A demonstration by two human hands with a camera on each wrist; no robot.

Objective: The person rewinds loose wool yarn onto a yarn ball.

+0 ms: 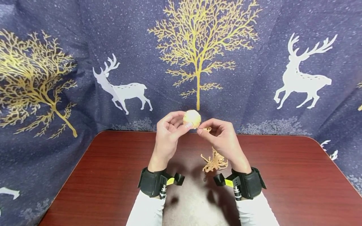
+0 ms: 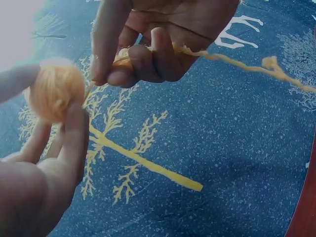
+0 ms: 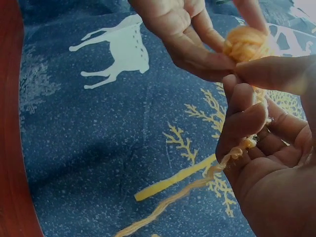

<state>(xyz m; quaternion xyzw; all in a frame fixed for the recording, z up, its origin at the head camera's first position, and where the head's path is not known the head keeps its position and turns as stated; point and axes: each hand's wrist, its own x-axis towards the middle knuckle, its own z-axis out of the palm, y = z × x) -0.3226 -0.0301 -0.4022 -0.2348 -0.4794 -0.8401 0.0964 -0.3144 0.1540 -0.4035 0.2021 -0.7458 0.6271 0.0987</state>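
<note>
A small ball of yellow-orange yarn [image 1: 192, 118] is held up above the table's far edge. My left hand [image 1: 168, 133] grips it between thumb and fingers, as the left wrist view also shows with the yarn ball [image 2: 56, 91]. Just to the right, my right hand [image 1: 222, 136] pinches the yarn strand close to the ball. The strand [image 3: 170, 200] passes through the right hand's curled fingers and trails away below it. On the table under the right hand lies a loose tangle of yarn [image 1: 215, 161].
The reddish-brown table [image 1: 113, 175] has a pale, bright patch in front. Behind it hangs a dark blue cloth [image 1: 243, 78] printed with gold trees and white deer. Black straps with small cameras sit on both wrists.
</note>
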